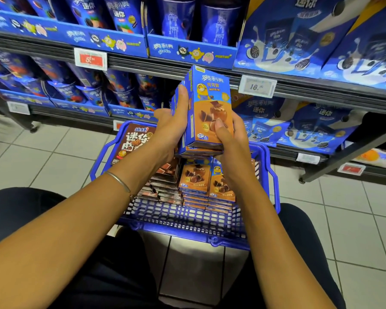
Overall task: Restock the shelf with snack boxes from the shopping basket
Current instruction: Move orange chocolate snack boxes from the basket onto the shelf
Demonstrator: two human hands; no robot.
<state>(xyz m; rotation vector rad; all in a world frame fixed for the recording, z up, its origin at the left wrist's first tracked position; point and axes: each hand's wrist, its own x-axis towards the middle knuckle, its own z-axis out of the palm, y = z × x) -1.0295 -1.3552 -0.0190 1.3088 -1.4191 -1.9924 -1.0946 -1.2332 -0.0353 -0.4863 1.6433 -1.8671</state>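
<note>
Blue snack boxes (210, 103), long axis vertical, tops up

A blue plastic mesh shopping basket (274, 181) stands on the tiled floor (42, 157) before the metal shelf (165, 65). Inside, stacked blue-and-orange cardboard snack boxes (207, 181) lie by its right edge, with flat brown boxes (165, 184) left of them. Above, a bundle of upright boxes (212, 108) sits between the left hand (172, 126) and right hand (230, 148).

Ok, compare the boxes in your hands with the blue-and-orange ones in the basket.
The held boxes stand upright, gripped between left hand and right hand; the basket boxes lie flat in two stacks. The held boxes hang above the basket; the basket boxes rest inside it. Same blue-and-orange print.
</note>
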